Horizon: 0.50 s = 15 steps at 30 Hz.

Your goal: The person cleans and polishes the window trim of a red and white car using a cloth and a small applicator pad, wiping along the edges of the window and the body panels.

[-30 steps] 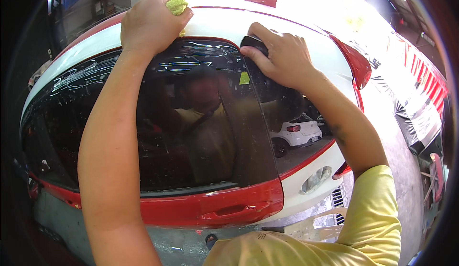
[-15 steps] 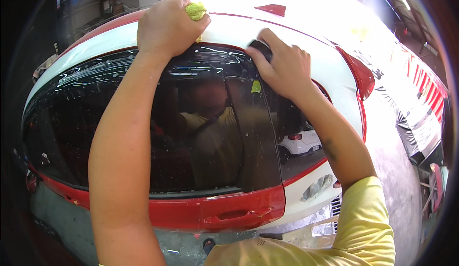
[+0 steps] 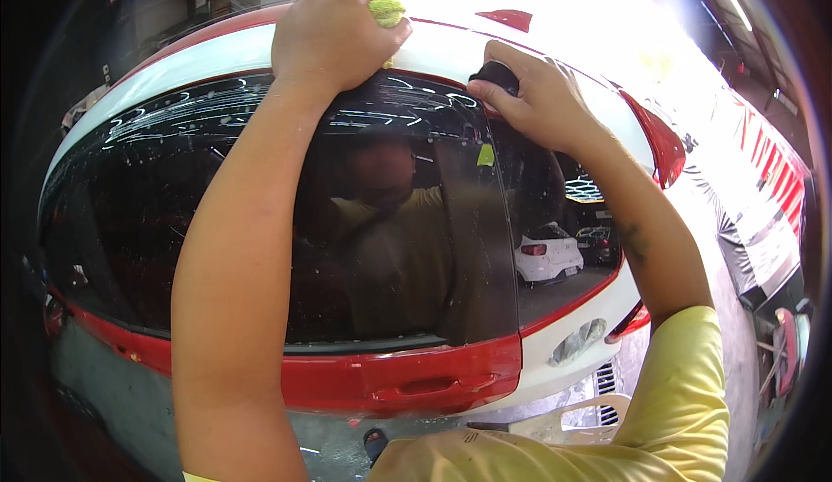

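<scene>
In front of me is the side of a red and white car [image 3: 451, 385], with dark side windows [image 3: 390, 274] that mirror my shape. My left hand [image 3: 334, 40] is closed around a crumpled yellow-green cloth [image 3: 386, 11] at the roof edge above the glass. To its right, my right hand [image 3: 542, 96] grips a black block-like pad [image 3: 497, 74] against the upper window frame. Its lower side is hidden, so I cannot tell its exact kind. A small yellow-green piece of tape [image 3: 485, 155] sticks to the glass below the right hand.
A red roof fin [image 3: 505, 19] rises behind the hands, and a red spoiler [image 3: 656, 135] juts out at the right rear. Beside the car's lower rear stands a pale plastic seat [image 3: 572, 420]. Red and white striped sheeting [image 3: 767, 157] hangs at the far right.
Both hands sit slightly farther right in the picture, still holding the cloth and the pad. The car's window frame has shifted slightly in view too.
</scene>
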### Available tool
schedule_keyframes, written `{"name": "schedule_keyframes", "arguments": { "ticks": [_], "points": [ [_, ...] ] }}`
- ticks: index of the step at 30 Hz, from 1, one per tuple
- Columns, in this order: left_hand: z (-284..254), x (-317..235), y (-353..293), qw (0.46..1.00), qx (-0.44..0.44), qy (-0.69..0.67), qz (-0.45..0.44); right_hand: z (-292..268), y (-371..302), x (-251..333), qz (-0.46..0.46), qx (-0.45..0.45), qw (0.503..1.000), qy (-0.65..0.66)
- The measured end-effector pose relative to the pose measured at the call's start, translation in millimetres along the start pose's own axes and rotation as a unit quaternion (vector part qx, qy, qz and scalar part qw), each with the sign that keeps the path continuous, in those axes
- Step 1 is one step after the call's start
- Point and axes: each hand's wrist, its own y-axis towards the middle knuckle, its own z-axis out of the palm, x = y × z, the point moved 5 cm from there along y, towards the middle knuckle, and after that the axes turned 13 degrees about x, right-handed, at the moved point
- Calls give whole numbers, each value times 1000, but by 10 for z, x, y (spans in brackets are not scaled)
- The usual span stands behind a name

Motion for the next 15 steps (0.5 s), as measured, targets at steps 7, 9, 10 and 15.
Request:
{"name": "schedule_keyframes", "arguments": {
  "ticks": [7, 9, 10, 15],
  "points": [
    [-14, 71, -15, 1000, 6, 3, -12, 15, 38, 62, 42, 76, 994, 65],
    [20, 29, 8, 1000, 5, 6, -14, 4, -3, -28, -16, 10, 1000, 12],
    [34, 1, 22, 1000, 5, 6, -15, -1, -12, -66, -44, -23, 999, -15],
    [14, 45, -2, 1000, 4, 3, -9, 62, 213, -12, -25, -26, 999, 14]
  ]
}}
